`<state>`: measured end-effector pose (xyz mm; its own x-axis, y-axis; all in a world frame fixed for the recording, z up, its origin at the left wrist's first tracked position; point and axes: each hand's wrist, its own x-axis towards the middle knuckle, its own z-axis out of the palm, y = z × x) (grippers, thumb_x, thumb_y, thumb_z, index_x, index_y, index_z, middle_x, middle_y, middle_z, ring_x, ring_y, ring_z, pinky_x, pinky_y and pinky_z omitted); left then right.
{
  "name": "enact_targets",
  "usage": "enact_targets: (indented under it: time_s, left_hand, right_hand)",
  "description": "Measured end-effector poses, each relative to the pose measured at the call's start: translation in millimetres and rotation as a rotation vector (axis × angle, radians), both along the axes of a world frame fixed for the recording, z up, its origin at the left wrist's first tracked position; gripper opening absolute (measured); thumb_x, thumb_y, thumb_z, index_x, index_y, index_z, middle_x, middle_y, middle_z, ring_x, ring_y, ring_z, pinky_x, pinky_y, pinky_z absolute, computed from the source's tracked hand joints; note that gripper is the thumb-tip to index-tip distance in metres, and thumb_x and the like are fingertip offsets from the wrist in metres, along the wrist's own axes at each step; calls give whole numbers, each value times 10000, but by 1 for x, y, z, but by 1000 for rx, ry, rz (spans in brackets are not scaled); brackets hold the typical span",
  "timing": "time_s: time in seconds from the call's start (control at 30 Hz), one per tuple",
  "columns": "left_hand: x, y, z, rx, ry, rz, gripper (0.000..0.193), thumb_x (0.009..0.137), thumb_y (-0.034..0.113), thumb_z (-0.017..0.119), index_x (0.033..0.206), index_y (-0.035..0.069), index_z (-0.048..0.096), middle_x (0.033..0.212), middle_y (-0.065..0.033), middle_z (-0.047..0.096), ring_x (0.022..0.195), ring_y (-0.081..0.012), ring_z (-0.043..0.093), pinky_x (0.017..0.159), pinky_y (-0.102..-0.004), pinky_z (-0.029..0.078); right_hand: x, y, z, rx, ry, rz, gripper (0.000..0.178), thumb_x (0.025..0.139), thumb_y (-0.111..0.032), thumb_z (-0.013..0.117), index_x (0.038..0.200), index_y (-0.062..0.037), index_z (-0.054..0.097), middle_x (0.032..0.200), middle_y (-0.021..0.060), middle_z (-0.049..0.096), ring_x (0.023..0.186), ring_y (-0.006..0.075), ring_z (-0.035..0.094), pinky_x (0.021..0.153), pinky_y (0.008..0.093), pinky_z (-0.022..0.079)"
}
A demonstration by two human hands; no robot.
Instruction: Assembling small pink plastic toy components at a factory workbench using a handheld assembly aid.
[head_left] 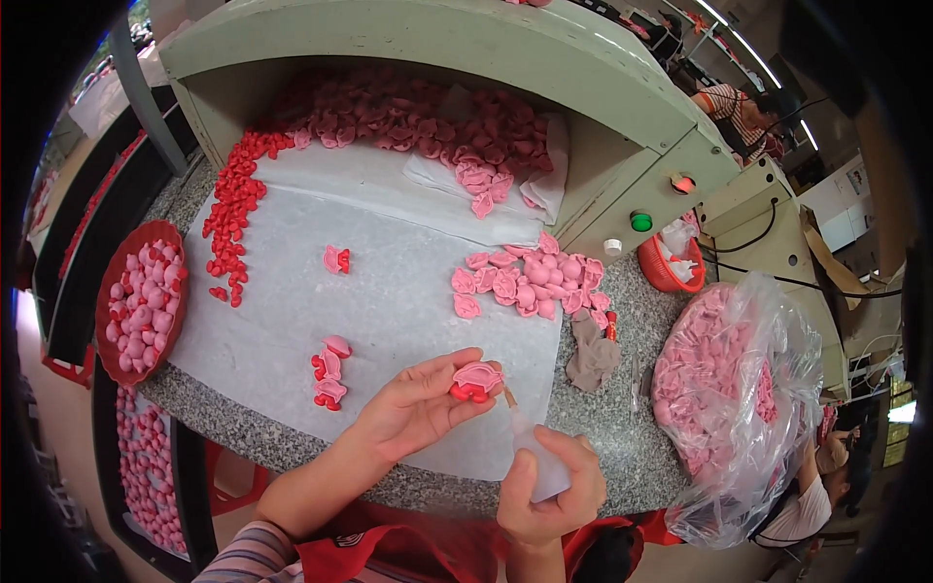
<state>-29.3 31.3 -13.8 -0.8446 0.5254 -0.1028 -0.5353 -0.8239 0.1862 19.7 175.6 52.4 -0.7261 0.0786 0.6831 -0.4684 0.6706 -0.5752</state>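
Observation:
My left hand (406,406) pinches a small moulded pink piece with red rounded parts (476,377) between thumb and fingers, above the white paper sheet (428,442). In my right hand (559,496) is a translucent white squeeze bottle (540,468), tilted so its thin nozzle points up toward the held piece. The nozzle tip is close to the piece's right side; whether they touch I cannot tell. Left of my hands, several joined pink-and-red pieces (330,374) lie in a short row. A single similar piece (336,259) sits farther back on the paper.
Loose pink pieces (530,282) lie right of centre, small red pieces (231,219) at the left. A pale green machine housing (437,44) arches over a pink heap. A red basket (109,321) of pink balls stands left; a plastic bag (777,360) covers pink pieces at right.

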Motion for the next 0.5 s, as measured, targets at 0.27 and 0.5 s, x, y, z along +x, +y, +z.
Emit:
enact_targets:
  time_s: [0.27,0.5]
  left_hand:
    - [0,0,1,16,-14,2,345,857,127,526,1182,24,476,1221,-181,464,1116,-310,482,952,-397,416]
    - [0,-1,-1,29,-27,4,347,853,124,533,1180,24,476,1218,-182,466,1117,-308,482,955,-393,414]
  right_hand:
    - [2,2,0,21,19,-2,193,675,-70,584,835,36,565,663,123,569,506,210,522,473,282,407]
    - [0,1,-2,6,8,8,192,696,-77,585,844,42,561,679,124,571,518,208,523,484,282,405]
